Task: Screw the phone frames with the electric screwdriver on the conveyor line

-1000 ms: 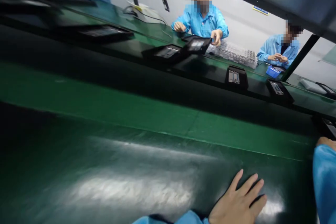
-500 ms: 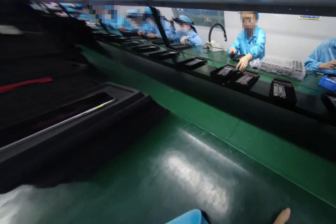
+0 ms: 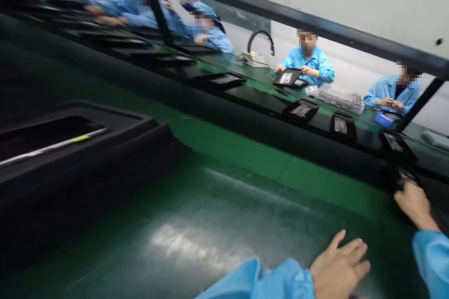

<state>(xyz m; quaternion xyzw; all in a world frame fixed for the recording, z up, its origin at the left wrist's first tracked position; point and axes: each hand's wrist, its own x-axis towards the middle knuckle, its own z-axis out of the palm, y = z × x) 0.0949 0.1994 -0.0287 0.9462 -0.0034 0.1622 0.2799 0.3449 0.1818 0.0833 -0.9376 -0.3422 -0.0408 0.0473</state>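
My left hand (image 3: 340,266), in a light blue sleeve, hovers over or rests on the green tabletop (image 3: 245,224); its fingers are spread and hold nothing. Farther right, my right hand (image 3: 414,203) reaches to the dark line along the bench and grips the near end of a black tray (image 3: 395,175). Its fingertips are partly hidden and blurred. Just beyond is another black tray (image 3: 403,149) with a flat metallic part in it.
At left stands a large black foam-like tray (image 3: 140,149) holding a dark flat panel with a white-and-yellow edge. Several black trays sit along the line, among them one tray (image 3: 343,126). Across it, co-workers in blue are seated; one person (image 3: 308,58) tilts a tray. A grey beam (image 3: 315,23) crosses overhead.
My view has swung to the right. Both my hands have come into view, the right one now at a black tray. Across the line, a co-worker has lifted and tilted a tray.
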